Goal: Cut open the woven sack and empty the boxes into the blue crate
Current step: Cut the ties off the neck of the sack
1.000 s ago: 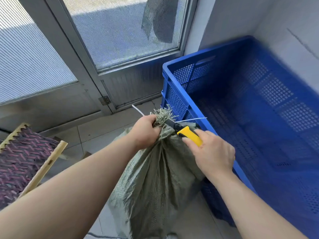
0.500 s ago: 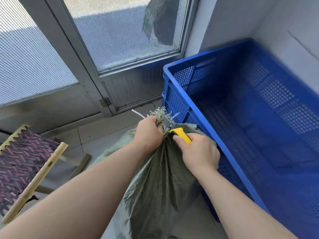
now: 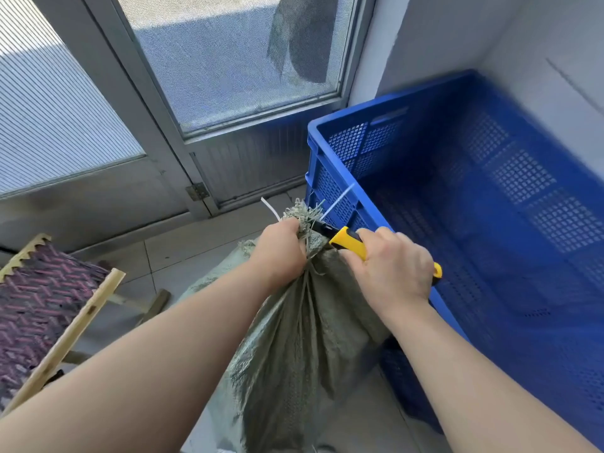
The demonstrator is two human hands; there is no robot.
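Note:
A grey-green woven sack (image 3: 304, 348) stands on the tiled floor against the blue crate (image 3: 333, 152). Its neck is gathered and bound with a white tie (image 3: 336, 199) whose ends stick out. My left hand (image 3: 281, 253) grips the bunched neck just below the frayed top. My right hand (image 3: 392, 269) holds a yellow-handled utility knife (image 3: 348, 241), its dark tip pressed against the neck next to my left hand. The crate's perforated inside shows no boxes. Whatever the sack holds is hidden.
A glazed metal door (image 3: 202, 93) and its sill stand just beyond the sack. A low stool with a purple woven seat and wooden frame (image 3: 49, 308) sits at the left. Grey walls close in behind and right of the crate.
My right hand has drawn the knife back to the right, showing more of the handle. The white tie's right end now points up over the crate rim.

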